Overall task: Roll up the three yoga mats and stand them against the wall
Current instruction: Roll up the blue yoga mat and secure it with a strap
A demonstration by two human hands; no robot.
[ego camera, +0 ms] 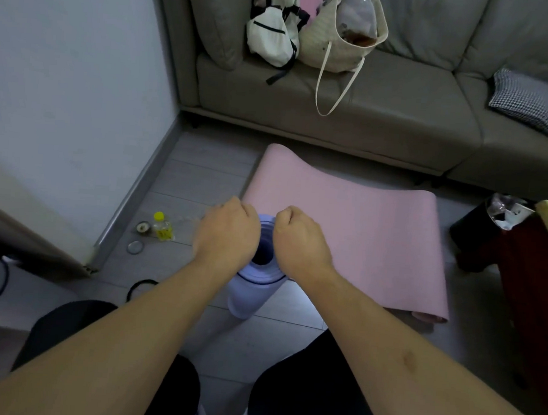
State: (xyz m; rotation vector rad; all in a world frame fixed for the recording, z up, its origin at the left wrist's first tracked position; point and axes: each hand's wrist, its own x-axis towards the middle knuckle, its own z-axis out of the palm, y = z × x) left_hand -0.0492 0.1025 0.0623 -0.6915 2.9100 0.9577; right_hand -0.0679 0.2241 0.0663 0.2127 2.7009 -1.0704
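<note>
The rolled lilac foam yoga mat (255,271) is held upright on the floor, long axis vertical; its top rim is gripped by curled left hand (228,233) and right hand (299,241); the white wall (63,95) lies at ten o'clock, nearer the left hand.

We see a grey tiled floor (197,166) carrying a pink yoga mat (355,232) spread flat in front of a grey sofa (386,118). A rolled lilac mat (250,290) stands upright on the tiles beside it. Near the wall lie 1 small yellow-capped bottle (162,227), 2 round lids (139,236) and a black cable loop (140,287). A dark bin (478,228) stands at the right.

On the sofa seat rest 2 bags (313,38) and a checked cushion (533,104).
</note>
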